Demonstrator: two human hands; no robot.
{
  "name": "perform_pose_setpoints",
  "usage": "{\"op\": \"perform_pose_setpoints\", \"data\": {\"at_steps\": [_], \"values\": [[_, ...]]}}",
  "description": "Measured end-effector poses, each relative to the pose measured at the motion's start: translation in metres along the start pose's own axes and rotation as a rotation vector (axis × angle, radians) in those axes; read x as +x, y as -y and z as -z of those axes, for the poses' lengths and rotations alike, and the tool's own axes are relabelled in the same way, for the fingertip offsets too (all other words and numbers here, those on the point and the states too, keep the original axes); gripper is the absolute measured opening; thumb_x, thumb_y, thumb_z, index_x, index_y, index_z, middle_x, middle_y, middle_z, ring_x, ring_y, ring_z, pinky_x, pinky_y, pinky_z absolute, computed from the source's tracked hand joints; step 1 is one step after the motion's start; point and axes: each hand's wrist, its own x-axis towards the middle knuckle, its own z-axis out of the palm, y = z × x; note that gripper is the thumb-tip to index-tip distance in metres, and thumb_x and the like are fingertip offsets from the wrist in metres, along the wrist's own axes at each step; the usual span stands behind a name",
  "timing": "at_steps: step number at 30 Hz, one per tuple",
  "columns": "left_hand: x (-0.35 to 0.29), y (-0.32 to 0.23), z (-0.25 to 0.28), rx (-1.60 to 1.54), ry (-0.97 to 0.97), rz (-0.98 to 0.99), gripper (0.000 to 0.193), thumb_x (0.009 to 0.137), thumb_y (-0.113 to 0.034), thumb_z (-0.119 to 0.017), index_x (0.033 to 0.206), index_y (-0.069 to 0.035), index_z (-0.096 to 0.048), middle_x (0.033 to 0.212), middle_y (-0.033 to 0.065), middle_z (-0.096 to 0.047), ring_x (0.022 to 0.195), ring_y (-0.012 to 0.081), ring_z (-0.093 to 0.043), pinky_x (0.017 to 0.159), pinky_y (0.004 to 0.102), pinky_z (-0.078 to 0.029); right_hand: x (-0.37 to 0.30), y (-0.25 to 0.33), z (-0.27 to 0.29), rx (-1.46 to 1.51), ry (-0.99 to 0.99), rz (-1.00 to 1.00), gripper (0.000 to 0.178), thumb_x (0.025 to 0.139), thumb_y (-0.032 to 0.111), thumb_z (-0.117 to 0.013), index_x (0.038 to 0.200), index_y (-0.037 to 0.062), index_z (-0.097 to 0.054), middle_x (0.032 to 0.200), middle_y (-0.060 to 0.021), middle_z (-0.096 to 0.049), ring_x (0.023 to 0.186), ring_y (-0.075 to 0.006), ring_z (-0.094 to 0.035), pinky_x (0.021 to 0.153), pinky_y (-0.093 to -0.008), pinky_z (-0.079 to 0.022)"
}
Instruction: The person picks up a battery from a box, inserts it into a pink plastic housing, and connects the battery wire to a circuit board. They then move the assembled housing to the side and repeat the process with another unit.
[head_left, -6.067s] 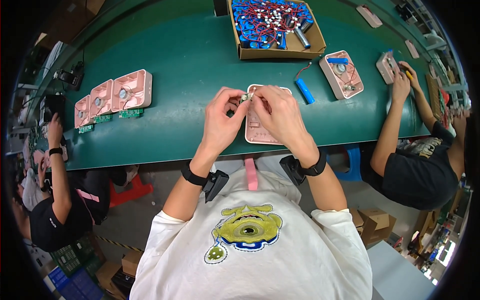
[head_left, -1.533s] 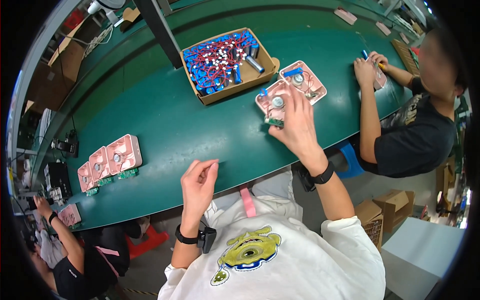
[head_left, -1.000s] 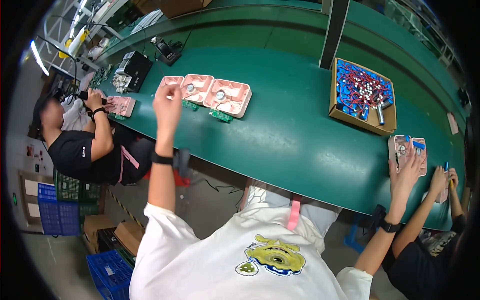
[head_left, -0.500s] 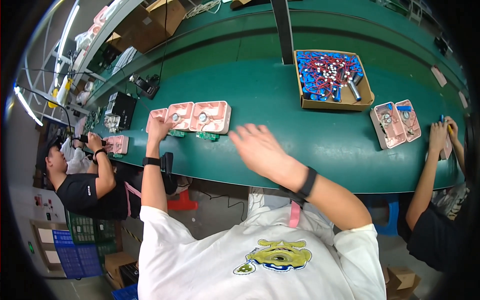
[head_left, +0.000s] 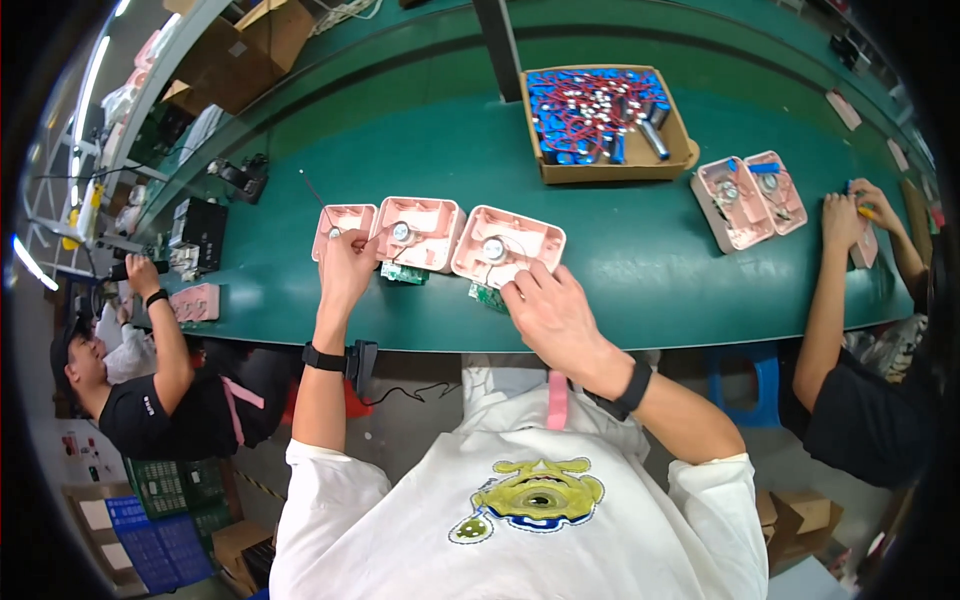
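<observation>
Three open pink plastic housings stand in a row before me: a left housing (head_left: 331, 217), a middle housing (head_left: 425, 213) and a right housing (head_left: 520, 236). Round silver speaker-like parts with thin wires sit inside. Green circuit boards lie along the near sides of the middle one (head_left: 405, 274) and the right one (head_left: 486, 296). My right hand (head_left: 556, 318) is closed with its fingertips on the near right edge of the right housing. Over the left housing, beside the middle one, my left hand (head_left: 347, 270) has its fingers bent together; what they pinch is hidden.
A cardboard box (head_left: 615, 172) of blue battery packs with red wires stands at the back. On the right are two more pink housing halves (head_left: 735, 205) and a co-worker's hands (head_left: 850, 215). At left, another person works beside a black box (head_left: 197, 235).
The pink housings have shifted right along the table, and the right one now stands apart from the middle one. My right hand has come down from mid-air onto the right housing. The view has shifted.
</observation>
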Motion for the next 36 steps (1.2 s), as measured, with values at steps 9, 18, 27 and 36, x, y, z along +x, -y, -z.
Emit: {"op": "perform_pose_setpoints", "data": {"at_steps": [9, 18, 27, 36], "values": [[-0.004, -0.053, -0.039, 0.066, -0.046, -0.253, 0.023, 0.092, -0.014, -0.068, 0.102, 0.005, -0.076, 0.084, 0.0185, -0.076, 0.078, 0.0311, -0.075, 0.074, 0.0382, -0.057, -0.063, -0.003, 0.045, -0.057, 0.029, -0.322, 0.015, 0.074, 0.004, -0.072, 0.086, 0.0038, -0.062, 0.086, -0.0092, -0.058, 0.086, -0.0271, -0.062, 0.069, -0.0384, -0.051], [-0.091, -0.136, -0.003, -0.203, -0.307, -0.609, 0.025, 0.088, -0.002, -0.073, 0.112, -0.001, -0.071, 0.109, 0.0123, -0.071, 0.079, 0.0262, -0.068, 0.067, 0.0356, -0.054, -0.040, -0.064, 0.112, 0.158, 0.090, -0.128, 0.030, 0.076, -0.004, -0.068, 0.105, 0.0053, -0.071, 0.106, -0.0074, -0.068, 0.096, -0.0289, -0.063, 0.078, -0.0404, -0.056], [-0.135, -0.164, -0.113, -0.820, 0.359, -0.045, 0.032, 0.092, -0.008, -0.078, 0.118, 0.005, -0.064, 0.091, 0.0098, -0.071, 0.065, 0.0092, -0.060, 0.058, 0.0251, -0.046, -0.026, -0.078, 0.100, 0.105, 0.389, 0.035, 0.033, 0.076, -0.008, -0.069, 0.106, 0.0052, -0.074, 0.118, -0.0109, -0.071, 0.101, -0.0305, -0.068, 0.085, -0.0394, -0.057], [-0.123, -0.157, -0.129, -0.941, 0.364, -0.001, 0.027, 0.094, -0.006, -0.076, 0.115, 0.007, -0.065, 0.072, 0.0020, -0.065, 0.062, 0.0030, -0.054, 0.056, 0.0221, -0.043, -0.017, -0.076, 0.103, 0.840, 0.023, -0.546, 0.009, 0.093, -0.002, -0.070, 0.101, -0.0038, -0.074, 0.094, -0.0104, -0.077, 0.078, -0.0171, -0.075, 0.068, -0.0290, -0.058]]}}
